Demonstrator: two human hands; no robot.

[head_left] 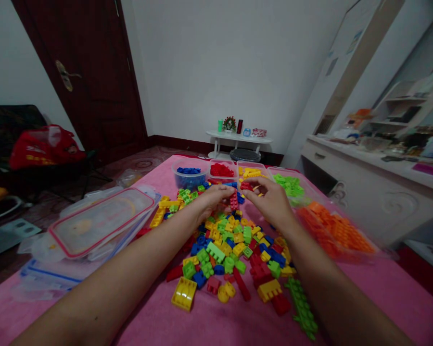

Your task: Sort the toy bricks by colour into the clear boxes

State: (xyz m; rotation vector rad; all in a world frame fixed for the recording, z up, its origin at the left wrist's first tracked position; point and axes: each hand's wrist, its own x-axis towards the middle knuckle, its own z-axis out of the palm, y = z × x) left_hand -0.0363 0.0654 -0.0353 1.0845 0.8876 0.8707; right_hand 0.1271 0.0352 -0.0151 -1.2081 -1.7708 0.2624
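My left hand [214, 199] is closed on a long red toy brick [234, 201] with studs, held over the heap. Close beside it, my right hand [272, 196] pinches a smaller red brick [246, 186] between thumb and fingers. The two bricks are apart. Beneath both hands spreads a pile of loose bricks [223, 235] in yellow, green, blue and red. Just beyond the hands stand a round tub of blue bricks [189, 179], a box of red bricks [222, 170] and a box of yellow bricks [251, 172].
Green bricks [290, 186] and orange bricks [337, 230] fill clear boxes on the right. Stacked plastic lids [104, 221] lie on the left of the pink cloth [234, 322]. A white side table [238, 137] stands by the wall, a dresser [346, 168] to the right.
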